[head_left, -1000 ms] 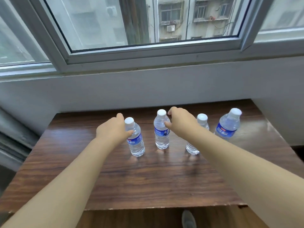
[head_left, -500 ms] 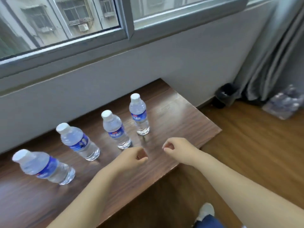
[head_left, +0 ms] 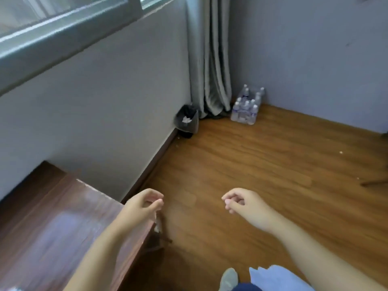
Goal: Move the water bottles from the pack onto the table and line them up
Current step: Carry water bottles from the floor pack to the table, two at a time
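Observation:
The pack of water bottles [head_left: 246, 107] stands on the floor in the far corner, with several clear bottles with white caps and blue labels inside its plastic wrap. The dark wooden table [head_left: 52, 223] fills the lower left; the bottles lined up on it are out of view. My left hand [head_left: 140, 208] hovers over the table's right corner, fingers loosely curled, holding nothing. My right hand [head_left: 243, 204] hangs over the floor, also loosely curled and empty. Both hands are far from the pack.
A small black bin [head_left: 186, 120] with a clear liner sits against the wall left of the pack. A grey curtain [head_left: 210, 59] hangs into the corner behind it. Wooden floor [head_left: 252, 164] lies between me and the pack. My shoe [head_left: 228, 279] shows at the bottom.
The view has swung right, away from the bottles on the table toward the pack in the corner. Both hands have left the bottles and come off the table, empty.

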